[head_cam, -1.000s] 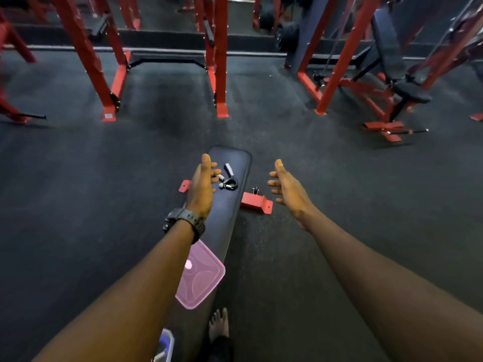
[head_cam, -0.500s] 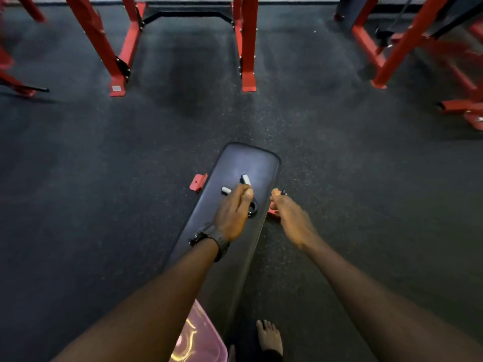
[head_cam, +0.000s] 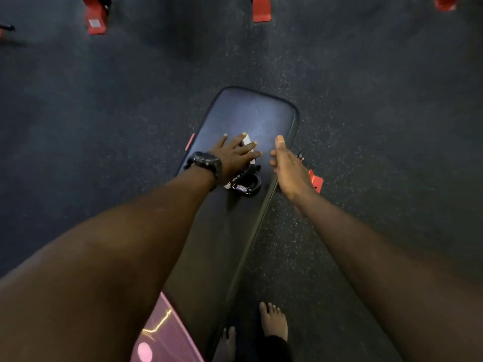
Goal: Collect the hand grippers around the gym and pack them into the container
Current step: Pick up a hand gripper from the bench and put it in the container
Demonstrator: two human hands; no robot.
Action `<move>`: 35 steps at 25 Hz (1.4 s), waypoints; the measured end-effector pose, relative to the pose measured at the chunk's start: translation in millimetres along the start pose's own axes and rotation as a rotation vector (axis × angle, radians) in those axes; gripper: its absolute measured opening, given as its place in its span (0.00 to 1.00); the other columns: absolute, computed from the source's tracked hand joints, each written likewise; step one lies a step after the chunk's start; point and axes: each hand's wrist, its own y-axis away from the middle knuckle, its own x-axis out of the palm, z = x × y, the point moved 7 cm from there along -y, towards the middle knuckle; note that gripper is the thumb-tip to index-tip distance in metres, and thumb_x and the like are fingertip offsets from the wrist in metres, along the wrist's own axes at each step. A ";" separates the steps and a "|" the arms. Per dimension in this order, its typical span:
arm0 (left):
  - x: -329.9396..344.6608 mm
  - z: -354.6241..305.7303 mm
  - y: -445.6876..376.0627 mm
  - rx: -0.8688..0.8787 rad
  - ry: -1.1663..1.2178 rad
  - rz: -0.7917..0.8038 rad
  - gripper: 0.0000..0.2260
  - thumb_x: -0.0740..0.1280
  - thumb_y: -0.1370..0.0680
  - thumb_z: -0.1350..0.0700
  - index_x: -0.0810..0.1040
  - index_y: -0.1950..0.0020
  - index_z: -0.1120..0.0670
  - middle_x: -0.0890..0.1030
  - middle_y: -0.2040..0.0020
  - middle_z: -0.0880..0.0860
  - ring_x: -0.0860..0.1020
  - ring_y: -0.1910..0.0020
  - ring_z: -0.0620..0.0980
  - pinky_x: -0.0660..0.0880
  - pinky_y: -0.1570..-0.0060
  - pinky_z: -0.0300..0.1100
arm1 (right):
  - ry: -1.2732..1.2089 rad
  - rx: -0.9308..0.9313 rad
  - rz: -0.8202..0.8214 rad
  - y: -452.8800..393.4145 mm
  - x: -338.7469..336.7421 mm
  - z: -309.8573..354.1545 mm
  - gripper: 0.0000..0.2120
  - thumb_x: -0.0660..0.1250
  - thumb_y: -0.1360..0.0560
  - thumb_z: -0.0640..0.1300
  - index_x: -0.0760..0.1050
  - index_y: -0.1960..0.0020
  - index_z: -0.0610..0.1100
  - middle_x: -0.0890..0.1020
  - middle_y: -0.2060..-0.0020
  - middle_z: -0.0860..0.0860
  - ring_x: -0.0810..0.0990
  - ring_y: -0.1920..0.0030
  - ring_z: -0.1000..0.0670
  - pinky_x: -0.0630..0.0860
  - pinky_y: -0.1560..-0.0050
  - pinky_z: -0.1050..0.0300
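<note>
Head view, the only one: your left hand (head_cam: 236, 156) lies flat, fingers spread, on top of the hand gripper (head_cam: 243, 182) on the black bench pad (head_cam: 251, 113). It's not wrapped round it yet, prob. pinning it so it can't slide off the vinyl before you curl in. The gripper's spring coil and ring end stick out below your palm, a pale handle tip shows betw. your fingers, all near the bench pad's right edge. Your right hand (head_cam: 288, 169) hovers open and empty just off that same edge, thumb forward, likely ready to steady or catch. The pink container lid (head_cam: 167, 333) sits at the bench pad's near end, w/ the container itself not visible.
</note>
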 end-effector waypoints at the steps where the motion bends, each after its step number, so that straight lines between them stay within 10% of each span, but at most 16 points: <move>1: 4.0 0.3 -6.7 0.034 -0.084 0.044 0.41 0.69 0.25 0.60 0.48 0.20 0.45 0.45 0.18 0.49 0.40 0.20 0.56 0.44 0.24 0.63 | 0.005 -0.008 0.002 -4.1 0.5 -2.4 0.35 0.47 0.24 0.73 0.76 0.36 0.50 0.80 0.38 0.49 0.77 0.37 0.46 0.70 0.33 0.43; 6: 0.4 -4.9 -18.0 0.134 -0.253 0.015 0.36 0.73 0.28 0.55 0.60 0.23 0.46 0.61 0.23 0.53 0.52 0.21 0.57 0.48 0.24 0.64 | 0.021 -0.019 0.001 -7.5 5.8 -5.2 0.39 0.46 0.28 0.76 0.77 0.37 0.50 0.80 0.39 0.48 0.78 0.38 0.45 0.71 0.33 0.42; 10: -0.6 15.0 15.5 0.003 -0.022 -0.014 0.32 0.73 0.34 0.44 0.70 0.32 0.49 0.74 0.40 0.54 0.75 0.41 0.59 0.70 0.39 0.52 | -0.008 -0.042 -0.015 -1.8 0.3 1.6 0.35 0.47 0.23 0.71 0.77 0.43 0.45 0.81 0.46 0.48 0.79 0.43 0.46 0.73 0.36 0.43; 15: -26.4 -9.7 95.3 -0.332 1.096 -0.262 0.20 0.64 0.34 0.50 0.73 0.45 0.57 0.76 0.56 0.55 0.74 0.60 0.53 0.69 0.61 0.43 | -0.134 -0.064 -0.094 24.6 -17.5 46.5 0.33 0.48 0.22 0.70 0.79 0.42 0.47 0.82 0.44 0.47 0.79 0.40 0.44 0.72 0.34 0.42; 19: -78.3 -50.5 166.0 -0.483 2.093 -0.403 0.05 0.65 0.34 0.59 0.74 0.60 0.58 0.74 0.67 0.55 0.74 0.68 0.52 0.72 0.61 0.44 | -0.246 -0.053 -0.055 84.8 -22.4 99.0 0.34 0.48 0.20 0.68 0.76 0.35 0.43 0.81 0.43 0.45 0.78 0.44 0.46 0.72 0.35 0.44; 24: -152.6 -56.6 289.2 -0.415 2.067 -0.539 0.06 0.63 0.23 0.67 0.76 0.53 0.57 0.77 0.60 0.56 0.78 0.63 0.52 0.76 0.62 0.42 | -0.245 -0.114 0.051 207.5 -9.2 162.4 0.34 0.47 0.20 0.68 0.74 0.33 0.43 0.80 0.40 0.44 0.78 0.45 0.48 0.73 0.44 0.50; 35: -108.0 -93.3 501.9 -0.458 2.026 -0.694 0.12 0.68 0.37 0.58 0.79 0.55 0.57 0.80 0.59 0.57 0.80 0.55 0.56 0.75 0.40 0.56 | -0.129 -0.216 0.111 408.4 46.0 166.9 0.34 0.48 0.21 0.70 0.76 0.37 0.45 0.82 0.45 0.46 0.80 0.43 0.45 0.77 0.43 0.48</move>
